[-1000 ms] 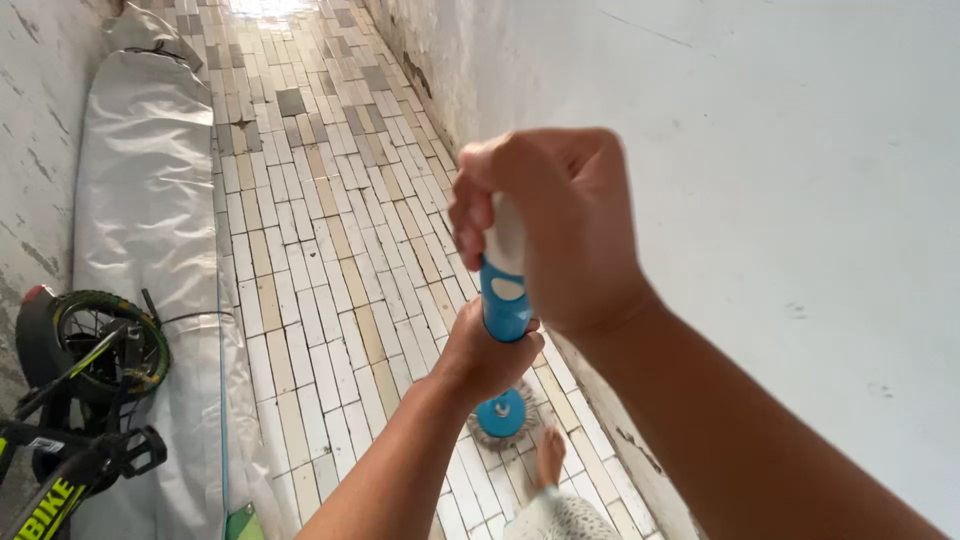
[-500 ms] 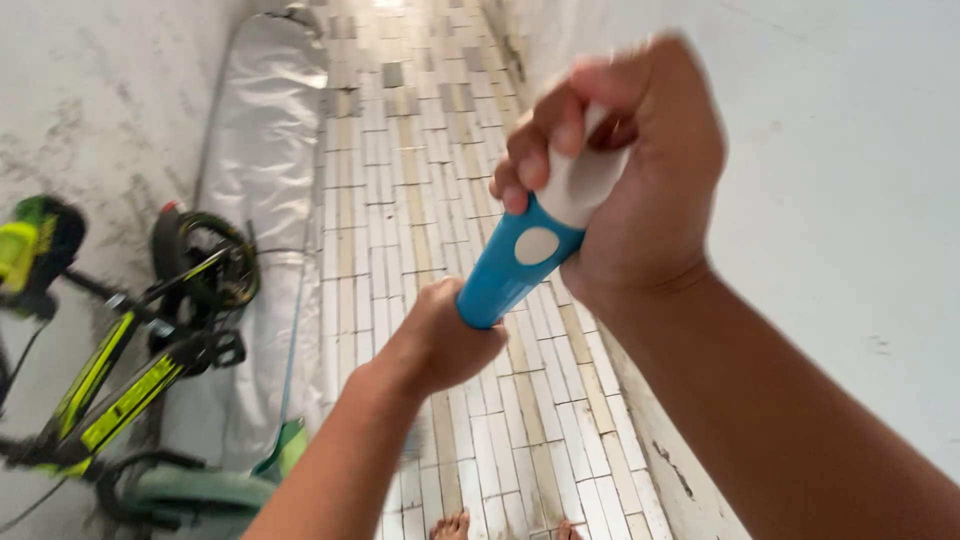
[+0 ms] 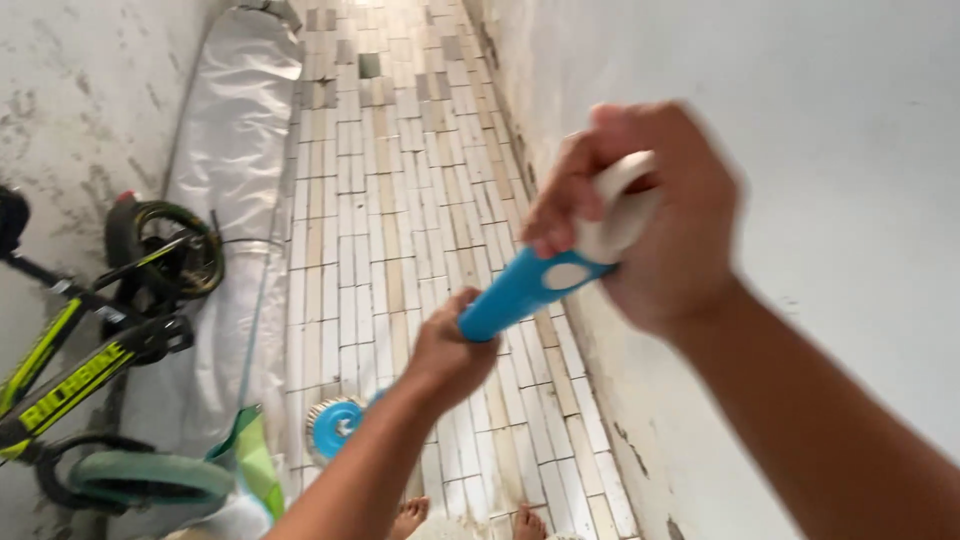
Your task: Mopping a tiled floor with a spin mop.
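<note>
Mop handle [image 3: 535, 282], blue with a white top section, runs diagonally across the centre of the frame. Right hand [image 3: 655, 220] is clenched around the white upper end; this hand is blurred. Left hand [image 3: 450, 355] grasps the lower blue section. Round blue mop head [image 3: 335, 425] rests on the tiled floor [image 3: 370, 230] at lower centre-left. Green and black bicycle [image 3: 90, 340] stands at the left edge beside a grey covered bundle [image 3: 235, 150]. Bare toes [image 3: 410, 518] show at the bottom edge.
</note>
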